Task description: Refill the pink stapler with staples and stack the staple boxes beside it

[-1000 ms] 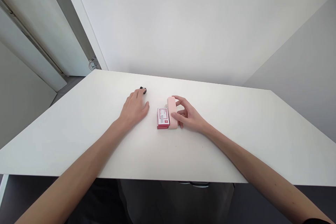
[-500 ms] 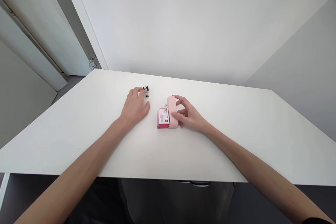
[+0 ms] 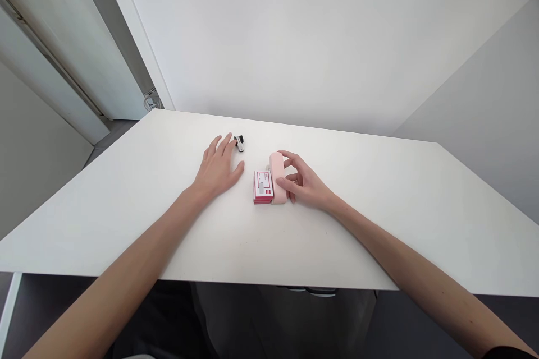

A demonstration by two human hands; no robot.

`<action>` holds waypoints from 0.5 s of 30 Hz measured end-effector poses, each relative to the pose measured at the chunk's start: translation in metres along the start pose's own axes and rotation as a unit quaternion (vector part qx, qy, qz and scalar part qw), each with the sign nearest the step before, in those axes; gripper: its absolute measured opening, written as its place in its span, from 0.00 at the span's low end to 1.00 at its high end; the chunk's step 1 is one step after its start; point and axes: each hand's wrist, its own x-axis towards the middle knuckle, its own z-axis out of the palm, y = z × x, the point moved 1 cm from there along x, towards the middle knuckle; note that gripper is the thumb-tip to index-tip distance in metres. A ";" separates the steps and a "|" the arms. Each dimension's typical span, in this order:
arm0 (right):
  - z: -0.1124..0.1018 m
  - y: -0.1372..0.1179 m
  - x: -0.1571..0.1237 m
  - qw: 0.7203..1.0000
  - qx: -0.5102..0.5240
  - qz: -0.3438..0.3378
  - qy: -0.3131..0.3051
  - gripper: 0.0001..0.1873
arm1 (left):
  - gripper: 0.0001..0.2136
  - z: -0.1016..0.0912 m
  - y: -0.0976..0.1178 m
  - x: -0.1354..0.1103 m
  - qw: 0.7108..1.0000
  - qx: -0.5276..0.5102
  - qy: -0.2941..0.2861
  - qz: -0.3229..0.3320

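My left hand [image 3: 218,170] lies on the white table with its fingers spread, empty. Just beyond its fingertips is a small black-and-white object [image 3: 240,144], too small to name. My right hand [image 3: 306,184] grips a pink oblong object [image 3: 278,165] with rounded edges, thumb on top and index finger at its far end. Against the left side of that object sits a short stack of small red-and-white boxes [image 3: 263,185]. A small light-coloured piece shows behind the boxes, mostly hidden.
The white table [image 3: 362,235] has its near edge below my forearms. Its far side meets a white wall [image 3: 286,39]. A cable [image 3: 150,100] hangs beyond the back left corner. Under the near edge the space is dark.
My left fingers have spread and come off the black-and-white object, which now lies slightly farther right and turned. My right hand still grips the pink object beside the boxes.
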 end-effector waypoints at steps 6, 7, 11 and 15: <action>0.000 0.000 0.000 1.000 -0.004 0.000 0.001 0.39 | 0.27 0.000 -0.001 0.000 0.999 -0.019 -0.025 0.004; 0.000 -0.001 0.000 1.000 -0.005 0.000 0.001 0.39 | 0.27 0.000 -0.001 0.000 1.000 -0.021 -0.020 0.007; 0.000 -0.002 0.000 1.000 -0.005 0.000 -0.001 0.39 | 0.27 -0.001 0.000 0.000 1.000 -0.008 -0.015 0.024; 0.000 -0.003 0.000 1.000 -0.004 -0.002 -0.003 0.39 | 0.26 0.001 0.000 0.000 0.999 0.021 -0.035 0.025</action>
